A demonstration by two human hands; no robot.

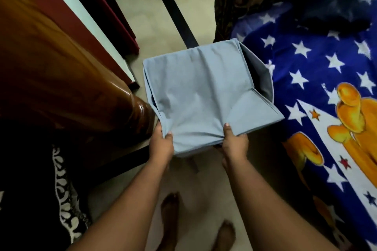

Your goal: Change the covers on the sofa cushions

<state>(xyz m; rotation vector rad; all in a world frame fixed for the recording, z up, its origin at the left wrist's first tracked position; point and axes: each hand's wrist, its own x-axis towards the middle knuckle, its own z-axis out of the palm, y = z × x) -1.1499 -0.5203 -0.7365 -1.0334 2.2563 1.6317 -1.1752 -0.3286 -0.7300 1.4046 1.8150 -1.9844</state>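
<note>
Pale tiled floor [195,16] below, blue star-print blanket [306,63] at right. Soft grey-blue cloth cushion cover [204,91] held up over floor. Left hand [161,144] and right hand [234,142] pinching its near edge.

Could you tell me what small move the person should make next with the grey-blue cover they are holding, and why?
Probably spread the hands apart to open the cover. The left hand and right hand both pinch its near edge, the cloth is bunched between them, and it hangs slack above the floor with no cushion inside.
</note>
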